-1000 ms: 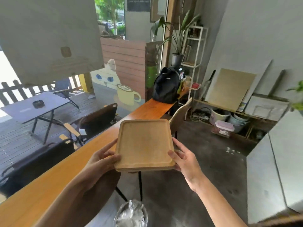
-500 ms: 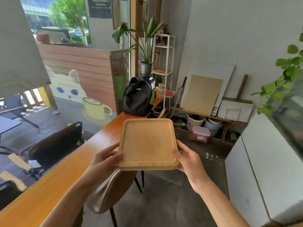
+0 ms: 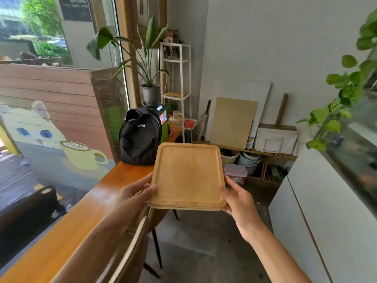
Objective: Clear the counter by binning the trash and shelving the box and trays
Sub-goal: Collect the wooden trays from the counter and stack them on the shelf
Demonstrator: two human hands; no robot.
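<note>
Two stacked wooden trays (image 3: 188, 174), light brown and square with rounded corners, are held level in the air in front of me. My left hand (image 3: 135, 194) grips their left near edge and my right hand (image 3: 237, 198) grips the right near edge. The long orange wooden counter (image 3: 81, 217) runs along the window to my left, below and beside the trays. A white open shelf unit (image 3: 176, 78) stands at the counter's far end.
A black backpack (image 3: 139, 139) sits on the counter's far end beside a potted plant (image 3: 151, 94). A chair back (image 3: 130, 248) is below my left arm. Boards, buckets and a pink-lidded box (image 3: 235, 173) line the far wall. A white cabinet (image 3: 318, 211) stands at right.
My view has turned right and forward along the counter; the backpack, shelf and far wall are closer. Both hands keep the same grip on the trays.
</note>
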